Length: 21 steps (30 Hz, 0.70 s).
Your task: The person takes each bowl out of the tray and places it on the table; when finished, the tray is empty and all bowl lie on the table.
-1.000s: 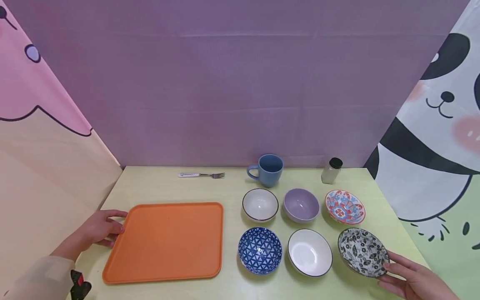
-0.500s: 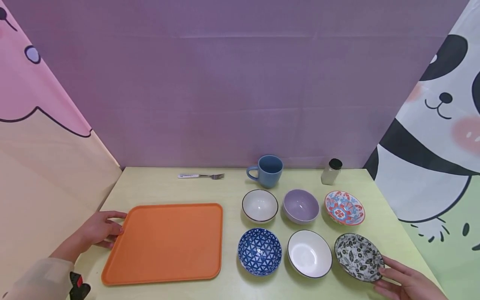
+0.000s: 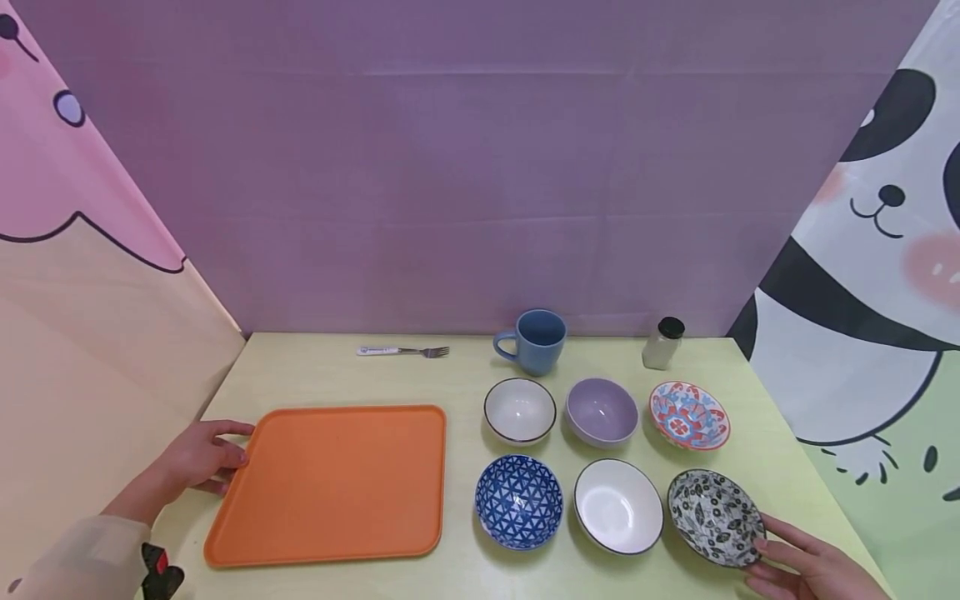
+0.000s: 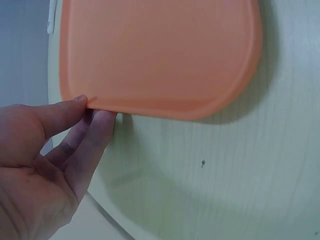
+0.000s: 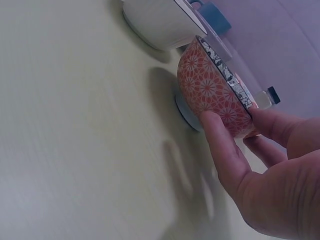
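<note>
At the tray's left edge, my left hand (image 3: pixel 197 460) pinches the rim of an orange rectangular tray (image 3: pixel 337 483), thumb on top and fingers beneath in the left wrist view. My right hand (image 3: pixel 819 567) grips the right rim of a bowl (image 3: pixel 716 517) with a black-and-white floral inside. The right wrist view shows that bowl's outer wall (image 5: pixel 207 85), red with pale flowers. Whether its foot touches the table I cannot tell. Left of it sits a white bowl (image 3: pixel 619 507) with a dark rim, then a blue triangle-patterned bowl (image 3: pixel 519 502).
Behind stand a smaller white bowl (image 3: pixel 521 410), a purple bowl (image 3: pixel 602 412) and a red-blue patterned bowl (image 3: pixel 689 415). Along the back are a fork (image 3: pixel 402 352), a blue mug (image 3: pixel 531 342) and a black-lidded jar (image 3: pixel 663 342). A purple backdrop (image 3: pixel 480 167) rises behind the table.
My right hand and the floral bowl have shifted slightly left and toward the front edge, coming closer to the white bowl. The left hand and tray have stayed in place.
</note>
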### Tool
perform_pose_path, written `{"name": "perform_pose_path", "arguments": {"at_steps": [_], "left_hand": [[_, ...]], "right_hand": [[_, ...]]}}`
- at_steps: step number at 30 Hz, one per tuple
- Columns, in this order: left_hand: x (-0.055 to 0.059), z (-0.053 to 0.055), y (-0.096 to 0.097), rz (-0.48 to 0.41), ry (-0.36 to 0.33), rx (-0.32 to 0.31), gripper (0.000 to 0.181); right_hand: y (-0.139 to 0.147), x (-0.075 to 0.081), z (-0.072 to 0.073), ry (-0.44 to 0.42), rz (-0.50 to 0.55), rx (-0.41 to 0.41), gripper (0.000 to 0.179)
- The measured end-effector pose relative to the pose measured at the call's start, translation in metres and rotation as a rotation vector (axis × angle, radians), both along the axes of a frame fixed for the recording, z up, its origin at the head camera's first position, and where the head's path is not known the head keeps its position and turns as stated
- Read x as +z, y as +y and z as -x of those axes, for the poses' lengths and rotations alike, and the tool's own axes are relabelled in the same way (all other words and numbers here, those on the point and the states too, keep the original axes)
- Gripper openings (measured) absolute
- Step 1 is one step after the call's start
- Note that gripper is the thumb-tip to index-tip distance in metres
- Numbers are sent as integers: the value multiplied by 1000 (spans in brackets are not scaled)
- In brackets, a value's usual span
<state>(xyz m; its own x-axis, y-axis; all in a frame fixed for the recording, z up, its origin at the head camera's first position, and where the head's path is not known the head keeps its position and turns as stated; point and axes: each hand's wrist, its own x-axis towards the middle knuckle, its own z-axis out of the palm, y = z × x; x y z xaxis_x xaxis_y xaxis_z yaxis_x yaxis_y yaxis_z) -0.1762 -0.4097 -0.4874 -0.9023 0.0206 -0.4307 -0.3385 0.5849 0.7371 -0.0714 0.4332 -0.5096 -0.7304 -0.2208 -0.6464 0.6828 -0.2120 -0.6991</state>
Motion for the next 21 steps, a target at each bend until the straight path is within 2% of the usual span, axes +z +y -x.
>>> {"name": "perform_pose_path", "arguments": {"at_steps": [5, 11, 13, 15, 17, 21], "left_hand": [[-2, 2, -4, 23, 23, 11, 53], [-3, -1, -6, 58, 70, 4, 49], [-3, -3, -6, 59, 87, -9, 48], [-2, -4, -5, 73, 104, -23, 47], [0, -6, -3, 114, 133, -46, 45], [5, -10, 3, 243, 252, -87, 41]], "right_hand": [[-1, -2, 2, 10, -46, 14, 30], [-2, -1, 2, 45, -67, 71, 48], [-4, 0, 1, 57, -107, 76, 56], [-8, 4, 1, 69, -211, 62, 64], [-12, 10, 2, 78, -365, 46, 69], [-18, 28, 10, 107, -657, 107, 74]]}}
